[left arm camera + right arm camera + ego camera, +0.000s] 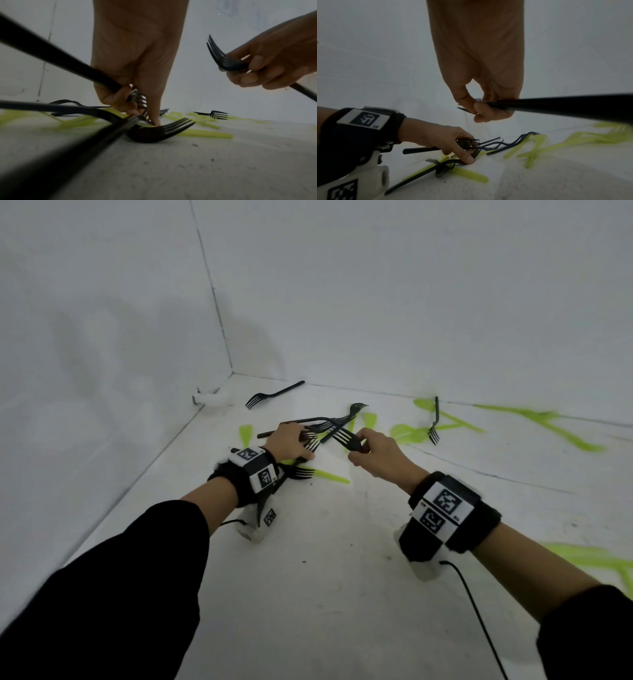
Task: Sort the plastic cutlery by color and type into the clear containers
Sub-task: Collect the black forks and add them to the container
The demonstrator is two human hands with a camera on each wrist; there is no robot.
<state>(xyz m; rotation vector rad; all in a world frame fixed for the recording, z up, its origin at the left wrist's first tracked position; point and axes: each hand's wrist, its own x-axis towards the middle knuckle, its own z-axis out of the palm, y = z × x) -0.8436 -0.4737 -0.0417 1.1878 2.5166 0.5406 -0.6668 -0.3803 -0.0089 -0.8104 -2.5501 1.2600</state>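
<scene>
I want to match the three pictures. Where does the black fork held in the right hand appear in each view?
Head view: the black fork is at centre, tines toward the left hand.
Left wrist view: upper right, tines up, pinched by the right hand.
Right wrist view: only its blurred handle shows, crossing the right side.
Shared landmark: the green knife on the table near the left hand.

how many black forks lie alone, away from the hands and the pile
2: back fork by the rear corner, side fork across green cutlery on the right. Others may be hidden.
</scene>
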